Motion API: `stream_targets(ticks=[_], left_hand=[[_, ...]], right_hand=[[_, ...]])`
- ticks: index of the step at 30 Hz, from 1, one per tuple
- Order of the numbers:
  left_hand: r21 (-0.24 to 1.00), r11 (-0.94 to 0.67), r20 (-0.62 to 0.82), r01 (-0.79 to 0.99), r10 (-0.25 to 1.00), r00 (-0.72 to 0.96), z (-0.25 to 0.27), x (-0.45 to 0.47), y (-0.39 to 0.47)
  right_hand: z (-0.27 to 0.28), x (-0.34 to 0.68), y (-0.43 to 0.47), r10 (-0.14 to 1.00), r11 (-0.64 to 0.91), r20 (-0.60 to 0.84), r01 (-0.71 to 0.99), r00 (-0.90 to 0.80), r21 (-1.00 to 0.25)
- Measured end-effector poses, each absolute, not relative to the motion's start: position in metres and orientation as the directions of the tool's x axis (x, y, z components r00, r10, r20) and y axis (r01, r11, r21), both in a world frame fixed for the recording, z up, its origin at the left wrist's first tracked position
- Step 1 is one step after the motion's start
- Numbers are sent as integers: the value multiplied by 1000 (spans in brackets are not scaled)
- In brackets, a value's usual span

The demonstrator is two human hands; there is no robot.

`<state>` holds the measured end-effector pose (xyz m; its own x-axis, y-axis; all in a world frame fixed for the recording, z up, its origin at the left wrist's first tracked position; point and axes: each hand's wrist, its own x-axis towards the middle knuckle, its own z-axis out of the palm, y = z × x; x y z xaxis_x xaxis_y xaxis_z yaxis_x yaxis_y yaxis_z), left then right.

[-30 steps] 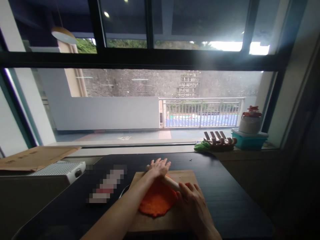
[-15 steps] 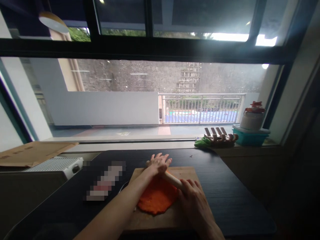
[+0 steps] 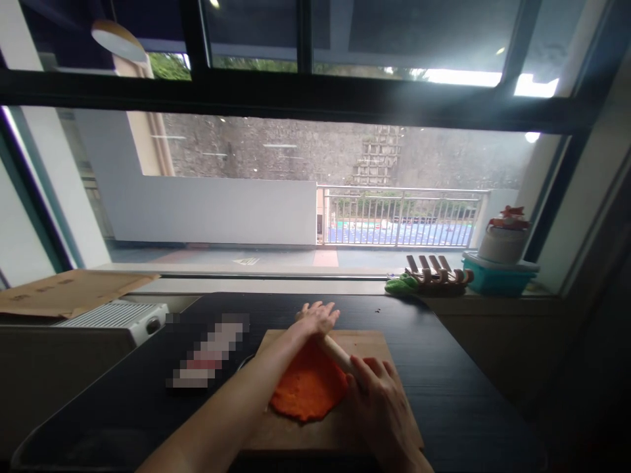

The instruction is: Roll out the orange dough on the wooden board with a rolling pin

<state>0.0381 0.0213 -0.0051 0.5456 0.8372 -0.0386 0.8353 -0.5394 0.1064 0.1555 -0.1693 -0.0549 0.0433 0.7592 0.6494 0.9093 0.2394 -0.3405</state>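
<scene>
On a wooden cutting board (image 3: 367, 338) lies a flattened sheet of orange dough (image 3: 310, 387) with an uneven edge. A pale rolling pin (image 3: 338, 355) slants across its upper right part. My left hand (image 3: 319, 318) rests palm down over the pin's far end, with its fingers stretched forward and apart. Around the near end, my right hand (image 3: 377, 391) has its fingers curled over the pin. My left forearm crosses the board's left side and covers part of the dough.
The board stands on a dark table (image 3: 453, 394). A blurred-out flat item (image 3: 210, 355) lies to the left. Along the windowsill are a brown rack (image 3: 438, 274), a green cloth-like item (image 3: 401, 284) and a teal box (image 3: 500, 272) with a jar on it. Brown cardboard (image 3: 73, 292) is at the far left.
Both hands and the rolling pin have shifted only slightly on the dough. My left hand's fingers are a little closer together. The camera view has tilted slightly.
</scene>
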Motion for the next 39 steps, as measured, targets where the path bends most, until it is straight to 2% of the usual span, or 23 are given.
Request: stream_targets(ticks=[6, 12, 17, 26, 33, 37, 39], left_hand=[[70, -536, -76, 841, 838, 541, 1, -14, -7], [132, -505, -63, 853, 854, 516, -3, -42, -19], [96, -507, -102, 856, 851, 515, 1, -7, -1], [156, -459, -100, 875, 874, 476, -7, 54, 40], [128, -474, -69, 871, 872, 484, -4, 20, 17], [82, -468, -20, 880, 882, 471, -1, -7, -9], [42, -457, 26, 888, 889, 457, -3, -18, -21]], right_hand=[[-54, 135, -173, 730, 284, 683, 900, 21, -331], [-56, 128, -177, 726, 329, 685, 901, -50, -283], [-48, 147, -170, 761, 246, 648, 919, 13, -308], [-53, 180, -159, 775, 175, 625, 919, 93, -353], [-37, 152, -168, 771, 149, 632, 946, 70, -287], [-18, 128, -157, 825, 74, 561, 975, 59, -210], [-15, 121, -147, 841, 43, 535, 975, 83, -219]])
